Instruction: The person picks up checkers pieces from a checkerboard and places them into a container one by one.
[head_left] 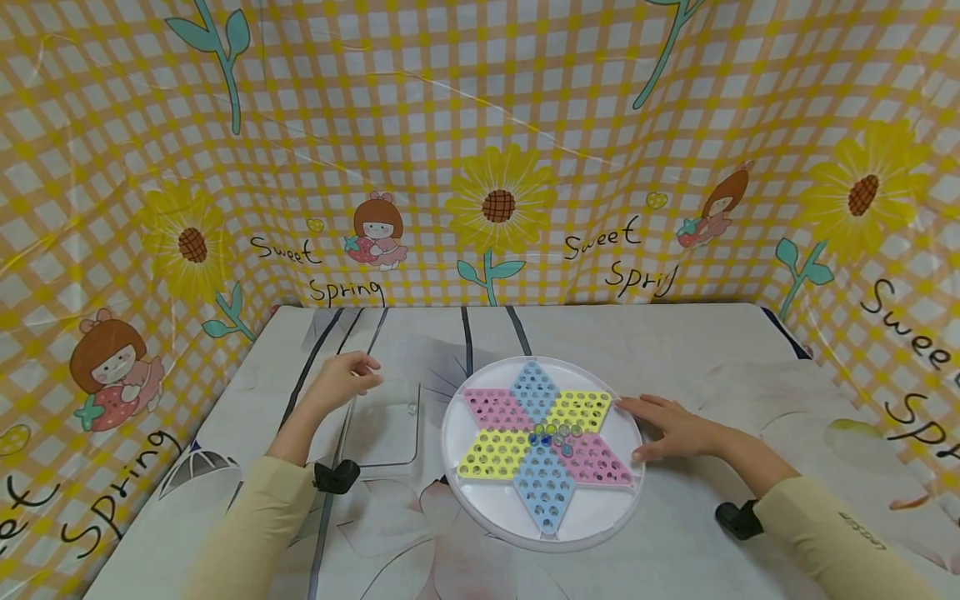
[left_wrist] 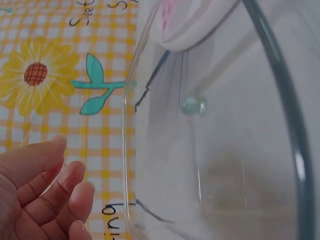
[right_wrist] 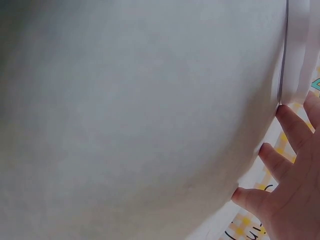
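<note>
Sunflower-checked cloth walls the table (head_left: pixel 675 350), where my right fingers (head_left: pixel 651 410) lie spread flat against the round game board (head_left: pixel 480 508) rim, my left fingers (head_left: pixel 358 367) hang loose above the clear tray (head_left: pixel 390 442), whose lone glass marble (left_wrist: pixel 191 105), small, hard and probably slippery, wants a fingertip pinch.

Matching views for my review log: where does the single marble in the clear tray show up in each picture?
Head: marble near the right wall of the clear tray, left of the round board.
Left wrist: upper centre, seen through the tray.
Right wrist: not in it.
Shared landmark: the board's white rim.
</note>
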